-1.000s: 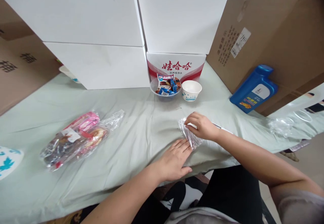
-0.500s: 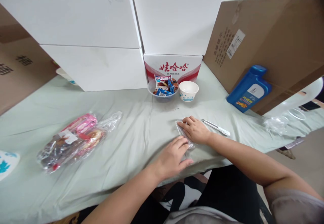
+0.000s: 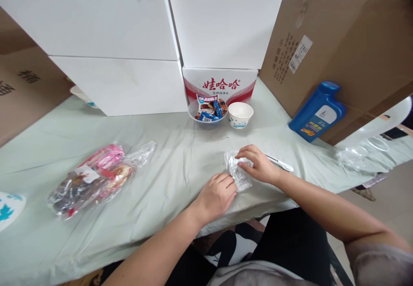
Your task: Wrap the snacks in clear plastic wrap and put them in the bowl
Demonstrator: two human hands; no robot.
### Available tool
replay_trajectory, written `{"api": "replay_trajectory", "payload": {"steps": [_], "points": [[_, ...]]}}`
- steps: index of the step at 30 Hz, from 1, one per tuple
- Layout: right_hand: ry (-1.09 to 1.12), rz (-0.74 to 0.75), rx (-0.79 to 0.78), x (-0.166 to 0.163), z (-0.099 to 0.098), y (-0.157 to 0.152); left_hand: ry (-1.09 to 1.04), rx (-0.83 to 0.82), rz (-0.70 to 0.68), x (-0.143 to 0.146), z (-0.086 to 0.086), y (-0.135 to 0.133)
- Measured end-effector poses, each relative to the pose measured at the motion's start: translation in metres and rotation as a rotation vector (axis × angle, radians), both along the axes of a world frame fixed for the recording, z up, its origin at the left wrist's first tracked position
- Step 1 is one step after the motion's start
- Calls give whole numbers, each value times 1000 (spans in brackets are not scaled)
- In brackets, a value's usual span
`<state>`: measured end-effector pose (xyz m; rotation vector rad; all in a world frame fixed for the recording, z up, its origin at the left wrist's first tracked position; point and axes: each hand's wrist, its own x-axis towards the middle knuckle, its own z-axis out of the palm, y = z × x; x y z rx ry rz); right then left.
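Observation:
A small clear plastic bag (image 3: 239, 175), crinkled and folded, lies flat on the cloth-covered table near the front edge. My left hand (image 3: 220, 191) rests at its left side, fingers curled down and pressed onto the bag's edge. Over the bag's upper right part hovers my right hand (image 3: 260, 165), its fingers and thumb apart; whether the fingertips touch the plastic I cannot tell. Just beyond my right hand lies a white utility knife (image 3: 281, 163), partly covered by the hand.
A plastic bowl (image 3: 191, 114) of wrapped snacks and a paper cup (image 3: 240, 114) stand before the white boxes (image 3: 222, 27). Leftward lies a bag of packaged items (image 3: 97, 176). A blue bottle (image 3: 318, 111) leans on the brown carton (image 3: 342, 57) at right.
My right hand has lifted and shifted slightly right, uncovering more of the plastic bag. My left hand has drawn back a little to the left, its fingers now more curled.

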<state>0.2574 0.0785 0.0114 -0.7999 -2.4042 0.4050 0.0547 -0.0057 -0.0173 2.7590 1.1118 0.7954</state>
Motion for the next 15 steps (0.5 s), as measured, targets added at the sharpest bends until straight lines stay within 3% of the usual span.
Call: {"api": "replay_trajectory", "payload": {"steps": [3, 5, 10, 15], "points": [[-67, 218, -82, 6, 5, -24, -75, -19, 45, 0, 2, 0], [-113, 242, -109, 8, 1, -39, -117, -60, 58, 0, 4, -2], [-82, 112, -184, 10, -8, -55, -211, -176, 34, -1, 5, -4], [-111, -73, -330, 7, 0, -40, -267, -335, 151, -3, 1, 1]]}}
